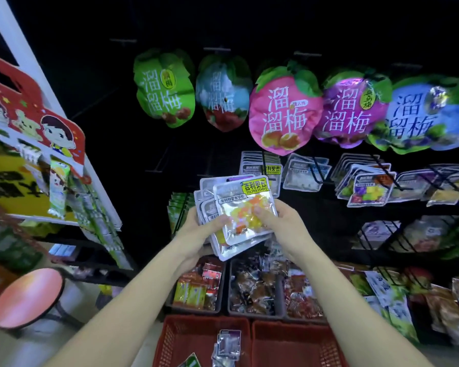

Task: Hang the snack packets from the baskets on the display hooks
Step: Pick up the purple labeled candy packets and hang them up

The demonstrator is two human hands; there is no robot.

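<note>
Spanning twelve to three o'clock, the dark wire display rack [398,210] is carrying a row of big plum-shaped foil packets [284,115] above ranks of flat pouches. Two red perforated plastic baskets [175,340] are sitting at six o'clock, the left one holding a few silvery packets [228,343]. Both hands are clamping a fanned stack of silver clear-window sweet packets [239,207] at the centre: the left hand [196,231] is cradling it from seven o'clock, the right hand [278,223] is pinching the front packet at four o'clock. Doing this well, I judge, means peeling off one packet, keeping its top edge upward, and threading it onto the black hook [263,160] at one o'clock carrying matching pouches.
</note>
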